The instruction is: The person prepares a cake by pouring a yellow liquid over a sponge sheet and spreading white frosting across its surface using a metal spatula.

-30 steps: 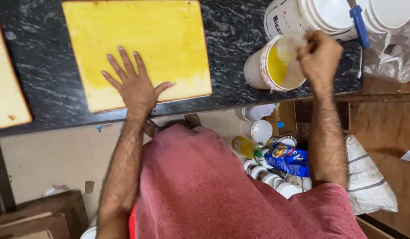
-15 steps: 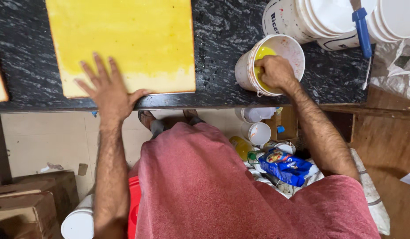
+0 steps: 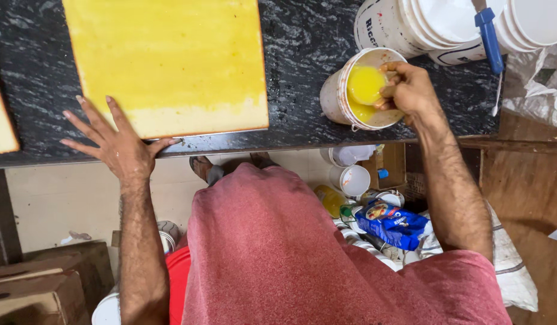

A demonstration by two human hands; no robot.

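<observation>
right hand (image 3: 411, 90): at 2 o'clock of the frame, fingers curled down inside the small white bucket (image 3: 360, 90); probably clenched on a cloth or sponge soaked in the yellow liquid (image 3: 364, 85), but what it grasps is hidden, cannot tell for sure
left hand (image 3: 119, 144): at 9 o'clock, flat and spread, grasping nothing; palm on the dark counter (image 3: 302, 42), fingertips touching the lower left corner of the yellow board (image 3: 170, 60)
bucket position: on the counter just beside its front edge, at 3 o'clock from the board
risk, tip: the bucket stands close to the edge; a sideways pull of the hand could knock it off onto the tubs and the blue packet (image 3: 391, 222) on the floor
risk, drip: lifting a soaked hand across the counter would likely trail yellow over the stone
risk, slide: the board is only pinned at one corner, so a wiping push could skate it toward 12 o'clock
risk, crowding: large white buckets (image 3: 423, 27) and a blue-handled tool (image 3: 489, 30) sit at 1 o'clock, near enough to bump
</observation>
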